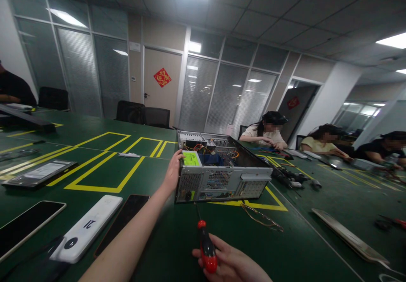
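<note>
An open computer case (222, 180) lies on the green table, its rear panel with vents and ports facing me. A power supply with a lime-green label (191, 159) and a tangle of wires show inside. My left hand (172, 174) grips the case's left side, fingers at its upper edge near that label. Below the case, my right hand (233, 258) holds a red and black screwdriver (207, 244) in its fingers. The thin shaft points up towards the case's lower rear edge; whether its tip touches the case I cannot tell.
Left of me lie a hard drive (39, 173), a white device marked 21 (89, 227) and two phones. Glasses (261, 216) rest before the case. Black cables (288, 176) and a slim metallic device (349, 235) lie right. Several people sit around the table.
</note>
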`<state>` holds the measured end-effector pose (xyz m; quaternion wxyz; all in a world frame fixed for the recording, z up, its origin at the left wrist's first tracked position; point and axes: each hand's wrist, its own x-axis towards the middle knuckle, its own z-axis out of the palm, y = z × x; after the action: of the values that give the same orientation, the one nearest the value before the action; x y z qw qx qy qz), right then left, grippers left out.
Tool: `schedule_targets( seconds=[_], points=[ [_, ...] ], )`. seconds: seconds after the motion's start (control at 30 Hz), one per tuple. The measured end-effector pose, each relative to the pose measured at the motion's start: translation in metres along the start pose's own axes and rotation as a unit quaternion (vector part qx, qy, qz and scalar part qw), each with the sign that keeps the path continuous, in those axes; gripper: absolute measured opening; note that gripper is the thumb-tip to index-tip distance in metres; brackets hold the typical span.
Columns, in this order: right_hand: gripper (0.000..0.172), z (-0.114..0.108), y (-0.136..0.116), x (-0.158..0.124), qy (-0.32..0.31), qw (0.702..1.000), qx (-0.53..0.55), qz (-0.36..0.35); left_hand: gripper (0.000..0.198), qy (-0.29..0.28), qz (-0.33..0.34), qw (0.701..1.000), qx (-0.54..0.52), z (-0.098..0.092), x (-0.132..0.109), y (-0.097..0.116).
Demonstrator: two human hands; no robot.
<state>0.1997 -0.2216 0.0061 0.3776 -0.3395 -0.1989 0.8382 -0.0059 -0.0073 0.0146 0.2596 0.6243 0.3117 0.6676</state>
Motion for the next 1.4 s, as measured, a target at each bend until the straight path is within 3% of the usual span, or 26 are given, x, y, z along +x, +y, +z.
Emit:
schedule_targets(
  seconds=[0.17,0.27,0.37,0.47,0.6,0.7,0.87,0.93,1.07,1.23,1.4],
  points=[
    [0.031,0.001,0.001,0.007,0.11,0.992,0.068,0.008,0.046,0.009,0.005,1.0,-0.01,0.001,0.0,-0.002],
    [0.032,0.003,-0.001,0.01,0.16,0.981,0.104,0.039,0.046,0.006,0.004,1.0,-0.008,0.001,0.0,-0.001],
    [0.026,-0.002,-0.002,0.011,0.153,0.982,0.097,0.061,0.047,0.0,0.004,1.0,-0.003,0.001,0.0,0.0],
    [0.019,-0.01,0.001,0.012,0.122,0.992,0.026,0.028,0.048,0.0,0.004,1.0,0.0,0.001,0.0,0.0],
    [0.039,-0.016,0.007,0.014,0.071,0.997,-0.044,0.004,0.047,0.001,0.002,1.0,0.003,0.001,0.0,-0.001],
    [0.07,-0.017,0.006,0.012,0.023,0.997,-0.076,0.004,0.048,-0.001,0.001,1.0,0.002,0.001,0.0,0.0],
    [0.107,-0.013,-0.006,-0.001,0.051,0.981,-0.185,0.01,0.047,0.001,-0.005,1.0,-0.005,0.001,0.0,0.001],
    [0.108,-0.009,-0.01,-0.006,0.079,0.958,-0.274,-0.013,0.046,0.001,-0.007,1.0,-0.007,0.001,0.0,0.002],
    [0.077,-0.001,-0.012,-0.011,0.151,0.902,-0.391,-0.098,0.047,0.001,-0.005,1.0,-0.006,0.001,0.0,0.003],
    [0.07,-0.003,-0.012,-0.009,0.186,0.845,-0.494,-0.088,0.049,-0.003,0.001,1.0,0.001,0.0,0.0,0.002],
    [0.052,-0.003,-0.009,-0.01,0.24,0.706,-0.638,-0.194,0.048,0.0,-0.001,1.0,0.005,0.0,0.0,0.001]
  ],
)
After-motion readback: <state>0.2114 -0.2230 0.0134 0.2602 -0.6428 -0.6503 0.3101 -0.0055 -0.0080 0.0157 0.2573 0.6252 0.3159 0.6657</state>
